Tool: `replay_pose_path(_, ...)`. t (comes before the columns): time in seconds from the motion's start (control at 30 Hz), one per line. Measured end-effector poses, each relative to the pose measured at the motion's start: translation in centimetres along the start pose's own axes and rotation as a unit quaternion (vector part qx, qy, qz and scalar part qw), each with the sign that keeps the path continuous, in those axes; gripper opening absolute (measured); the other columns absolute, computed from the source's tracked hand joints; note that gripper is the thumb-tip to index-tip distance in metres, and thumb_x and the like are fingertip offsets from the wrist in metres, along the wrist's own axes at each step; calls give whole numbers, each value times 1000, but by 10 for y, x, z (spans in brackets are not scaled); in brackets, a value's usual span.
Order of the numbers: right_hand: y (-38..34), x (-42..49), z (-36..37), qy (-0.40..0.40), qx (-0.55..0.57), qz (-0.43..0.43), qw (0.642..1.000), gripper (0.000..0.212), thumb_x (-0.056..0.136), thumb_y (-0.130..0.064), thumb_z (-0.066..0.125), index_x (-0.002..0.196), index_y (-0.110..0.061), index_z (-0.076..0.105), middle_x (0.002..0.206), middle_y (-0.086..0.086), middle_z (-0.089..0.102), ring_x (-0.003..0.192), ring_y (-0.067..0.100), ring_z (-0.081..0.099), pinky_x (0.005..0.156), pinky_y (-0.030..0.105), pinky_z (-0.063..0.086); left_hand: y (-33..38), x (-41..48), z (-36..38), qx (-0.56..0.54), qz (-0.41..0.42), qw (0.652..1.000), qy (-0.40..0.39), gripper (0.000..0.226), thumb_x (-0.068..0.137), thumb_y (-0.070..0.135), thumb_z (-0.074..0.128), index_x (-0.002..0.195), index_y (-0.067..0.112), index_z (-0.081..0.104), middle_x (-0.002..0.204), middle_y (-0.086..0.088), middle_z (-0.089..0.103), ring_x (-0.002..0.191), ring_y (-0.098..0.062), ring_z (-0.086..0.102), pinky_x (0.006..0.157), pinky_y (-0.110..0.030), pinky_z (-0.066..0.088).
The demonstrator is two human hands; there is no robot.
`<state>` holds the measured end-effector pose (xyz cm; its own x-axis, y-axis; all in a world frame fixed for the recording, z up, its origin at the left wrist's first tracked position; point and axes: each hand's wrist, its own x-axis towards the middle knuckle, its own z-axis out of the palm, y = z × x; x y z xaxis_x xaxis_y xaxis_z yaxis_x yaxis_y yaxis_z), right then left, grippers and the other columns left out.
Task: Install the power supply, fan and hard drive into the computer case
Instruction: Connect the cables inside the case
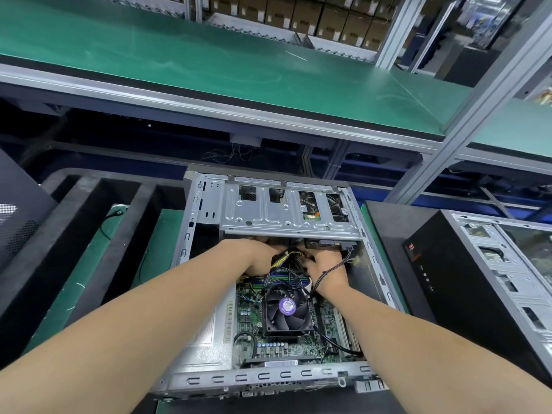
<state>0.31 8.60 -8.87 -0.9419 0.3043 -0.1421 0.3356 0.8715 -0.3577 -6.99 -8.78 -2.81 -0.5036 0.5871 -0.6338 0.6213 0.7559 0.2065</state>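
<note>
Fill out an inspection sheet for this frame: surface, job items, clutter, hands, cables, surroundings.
Surface: green bench mat under the open computer case.
Job's things: CPU fan sits on the motherboard; power supply at near left; drive cage at far end.
Clutter: nothing seen.
Grippers: left hand and right hand are both in the cable bundle; grip unclear.
Cables: a black cable crosses the right wrist.
Surroundings: second case at right, green shelf above, cartons behind.
</note>
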Motion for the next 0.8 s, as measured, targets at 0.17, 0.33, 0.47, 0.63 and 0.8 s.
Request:
replay_pose_path(0.17, -2, -4, 0, -9, 59, -29, 998, 35, 107, -20, 54, 140, -23, 66, 128, 11, 71, 116, 26, 65, 79, 16, 36, 1, 4, 3, 21, -27, 999, 13, 84, 93, 2, 45, 162, 32, 8, 120, -12, 59, 87, -31, 54, 65, -35, 44)
replay_pose_path(0.33, 0, 3, 3, -4, 79, -7, 997, 32, 106, -28, 58, 135, -19, 69, 138, 6, 67, 128, 24, 58, 97, 18, 35, -2, 10, 6, -12, -38, 999, 31, 83, 94, 1, 44, 161, 37, 10, 152, -13, 47, 119, -37, 55, 88, -38, 51)
replay_pose_path(0.47, 4, 11, 8, -11, 75, 1, 997, 30, 105, -31, 59, 131, -22, 72, 135, 5, 69, 128, 26, 58, 91, 18, 33, -5, 13, 6, -52, -40, 997, 39, 82, 92, -2, 39, 161, 35, 14, 143, -14, 55, 101, -33, 54, 80, -37, 49)
replay_pose_path(0.63, 8, 20, 12, -24, 7, 29, 999, 33, 107, -39, 53, 134, -26, 68, 127, 11, 71, 115, 31, 63, 75, 23, 33, -6, 13, 8, -91, -68, 992, 61, 49, 100, 7, 36, 148, 15, 42, 140, -14, 55, 106, -31, 54, 85, -35, 45)
replay_pose_path(0.8, 3, 19, 8, -64, -51, 62, 995, 34, 110, -21, 44, 136, -12, 64, 125, 13, 69, 116, 35, 65, 81, 35, 47, -6, 15, 4, -174, -61, 980, 73, 50, 109, 35, 27, 137, 5, 55, 151, -14, 48, 134, -29, 47, 104, -34, 34)
